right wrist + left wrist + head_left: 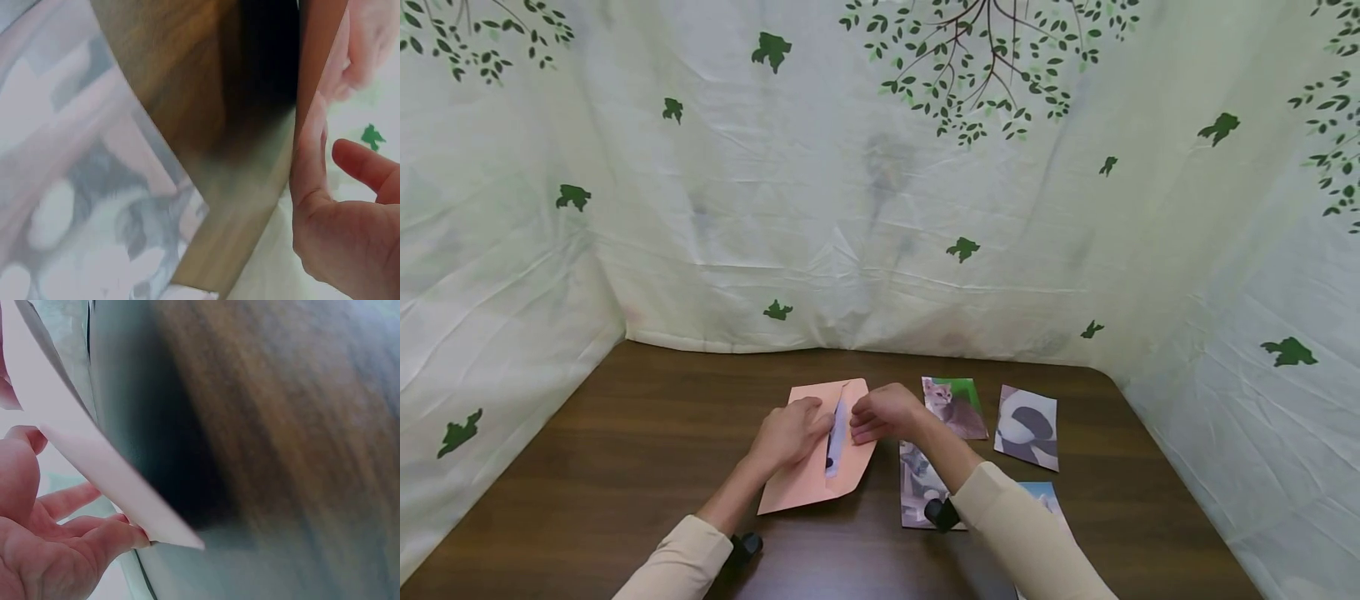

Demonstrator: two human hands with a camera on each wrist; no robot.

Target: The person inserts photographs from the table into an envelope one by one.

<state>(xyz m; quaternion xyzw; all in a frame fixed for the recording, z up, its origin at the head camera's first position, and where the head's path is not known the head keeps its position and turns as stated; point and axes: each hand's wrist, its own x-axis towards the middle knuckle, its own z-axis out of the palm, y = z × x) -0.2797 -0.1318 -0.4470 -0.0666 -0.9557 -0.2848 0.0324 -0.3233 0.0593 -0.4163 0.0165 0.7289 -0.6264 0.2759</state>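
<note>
A peach paper envelope (805, 492) lies tilted in front of me, with a long gap down its middle. Inside that gap shows a lavender strip (837, 442) with a dark spot, perhaps part of a card. My left hand (793, 433) holds the left side of the envelope; its fingers (112, 540) meet the paper's edge in the left wrist view. My right hand (883, 414) grips the right side by the gap. In the right wrist view the envelope (312, 56) appears edge-on, and some right fingertips are hidden.
Right of the envelope on the brown table (647, 433) lie a cat picture (955, 408), a grey-and-white picture (1026, 427) and another picture (917, 492) partly behind my right arm. A blue-topped picture (1041, 492) is mostly covered by my sleeve. A leaf-patterned curtain (850, 208) surrounds the table.
</note>
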